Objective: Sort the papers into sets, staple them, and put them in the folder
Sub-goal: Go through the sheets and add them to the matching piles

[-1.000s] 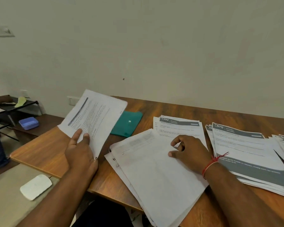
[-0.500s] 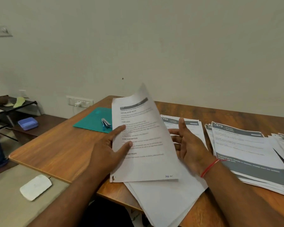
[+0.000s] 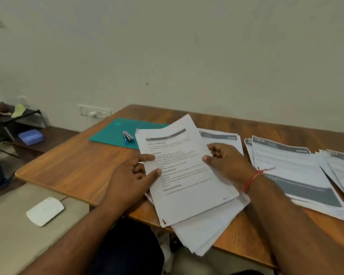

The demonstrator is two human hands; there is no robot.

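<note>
The head view looks down on a brown wooden counter (image 3: 68,169) set against a pale wall. Both hands hold one printed sheet (image 3: 187,179) just in front of the person. The left hand (image 3: 131,175) takes its left edge, with the index finger and thumb of its fingers (image 3: 147,157) lying on the printed face and the rest tucked beneath. The right hand (image 3: 226,163) pinches the right edge, thumb on top and the other fingers curled behind the paper. The sheet's near end lies over a loose stack (image 3: 207,233) of white papers that hangs past the counter's near edge. To the far left of the sheet a teal folder (image 3: 113,132) lies flat, with a small grey-and-blue stapler (image 3: 127,136) resting on it. Behind the right hand sits another paper pile (image 3: 224,135), and further right lie overlapping grey-banded stacks (image 3: 286,171). A red thread (image 3: 252,178) circles the right wrist. A blue box (image 3: 31,136) rests on a low shelf at left.
</note>
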